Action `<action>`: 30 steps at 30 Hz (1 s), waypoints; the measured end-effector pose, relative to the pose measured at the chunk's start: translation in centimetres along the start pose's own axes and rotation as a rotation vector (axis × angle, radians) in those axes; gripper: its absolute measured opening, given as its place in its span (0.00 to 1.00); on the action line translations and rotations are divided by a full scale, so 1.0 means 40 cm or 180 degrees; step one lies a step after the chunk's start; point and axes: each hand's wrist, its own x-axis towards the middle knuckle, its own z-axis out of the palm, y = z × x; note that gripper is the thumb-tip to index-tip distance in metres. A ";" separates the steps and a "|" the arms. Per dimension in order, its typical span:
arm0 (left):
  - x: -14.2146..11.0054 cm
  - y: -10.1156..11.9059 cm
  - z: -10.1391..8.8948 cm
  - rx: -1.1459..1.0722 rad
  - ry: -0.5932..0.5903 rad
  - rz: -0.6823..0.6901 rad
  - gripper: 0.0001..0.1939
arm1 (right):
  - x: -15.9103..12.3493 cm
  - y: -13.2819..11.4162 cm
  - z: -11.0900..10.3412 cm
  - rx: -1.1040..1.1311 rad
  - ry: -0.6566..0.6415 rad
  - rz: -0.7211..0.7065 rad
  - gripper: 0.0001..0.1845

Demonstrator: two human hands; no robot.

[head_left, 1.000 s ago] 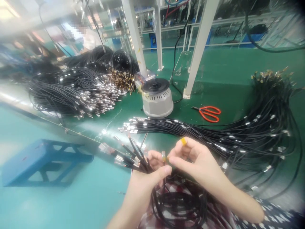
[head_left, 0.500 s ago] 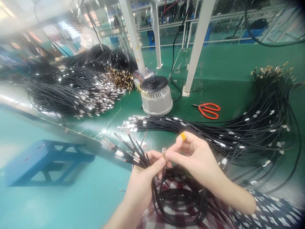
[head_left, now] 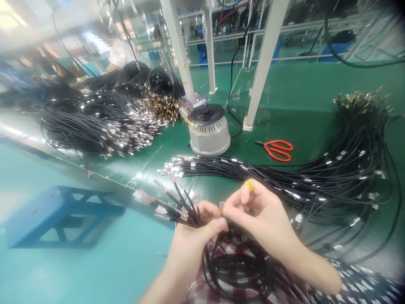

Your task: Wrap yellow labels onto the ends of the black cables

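White machine [head_left: 209, 139] with black disc top as landmark, on green table [head_left: 303, 84]. Blue bin [head_left: 337, 50] far behind it, off to the right; dark contents, too blurred to identify. On the machine's near side, left hand [head_left: 193, 241] grasps bundle of black cables [head_left: 193, 217], thumb laid across, tips fanned up-left, loops below. Right hand [head_left: 264, 213], fingers curled, pinches small cable end [head_left: 221, 207] between thumb and finger; yellow strip [head_left: 249, 185] on a raised fingertip.
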 end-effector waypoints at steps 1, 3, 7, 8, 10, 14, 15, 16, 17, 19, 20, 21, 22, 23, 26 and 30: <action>0.000 0.000 -0.001 -0.0023 -0.0028 -0.0008 0.08 | 0.005 0.000 -0.006 0.0099 -0.0175 0.0083 0.20; 0.000 0.000 -0.001 -0.0079 -0.0122 -0.0050 0.08 | 0.021 0.003 -0.015 0.0354 -0.0474 0.0252 0.21; 0.000 -0.002 -0.003 -0.0282 -0.0297 -0.0154 0.08 | 0.048 0.015 -0.018 0.0922 -0.0923 0.0412 0.22; 0.001 -0.002 -0.004 -0.0351 -0.0323 -0.0204 0.09 | 0.053 0.018 -0.017 0.1039 -0.1066 0.0439 0.22; 0.002 -0.003 -0.007 -0.0479 -0.0377 -0.0306 0.09 | 0.059 0.024 -0.016 0.1143 -0.1274 0.0468 0.20; 0.009 0.001 -0.012 -0.0563 -0.0450 -0.0362 0.10 | 0.059 0.033 -0.016 0.1038 -0.1105 0.0371 0.13; 0.011 0.002 -0.013 -0.0558 -0.0467 -0.0340 0.10 | 0.056 0.033 -0.017 0.1014 -0.1023 0.0297 0.12; 0.014 0.002 -0.014 -0.0551 -0.0488 -0.0320 0.11 | 0.051 0.032 -0.017 0.1008 -0.0986 0.0216 0.11; 0.016 0.000 -0.016 -0.0543 -0.0517 -0.0300 0.12 | 0.045 0.029 -0.018 0.1013 -0.1047 0.0141 0.10; 0.022 -0.004 -0.018 -0.0556 -0.0581 -0.0281 0.14 | 0.032 0.019 -0.019 0.0991 -0.1399 0.0056 0.09; 0.024 -0.007 -0.018 -0.0574 -0.0600 -0.0291 0.15 | 0.027 0.014 -0.019 0.0933 -0.1554 0.0022 0.09; 0.026 -0.009 -0.018 -0.0598 -0.0599 -0.0311 0.14 | 0.025 0.009 -0.018 0.0816 -0.1587 -0.0017 0.09; 0.026 -0.011 -0.016 -0.0622 -0.0587 -0.0319 0.13 | 0.025 0.004 -0.015 0.0634 -0.1470 -0.0068 0.09; 0.026 -0.012 -0.014 -0.0637 -0.0560 -0.0328 0.12 | 0.028 0.001 -0.012 0.0426 -0.1244 -0.0118 0.09; 0.023 -0.009 -0.004 -0.0630 -0.0518 -0.0375 0.14 | 0.043 -0.004 0.006 -0.0082 -0.0665 -0.0141 0.09; 0.023 -0.005 0.000 -0.0657 -0.0588 -0.0391 0.14 | 0.040 -0.006 0.028 0.0029 -0.0840 -0.0208 0.08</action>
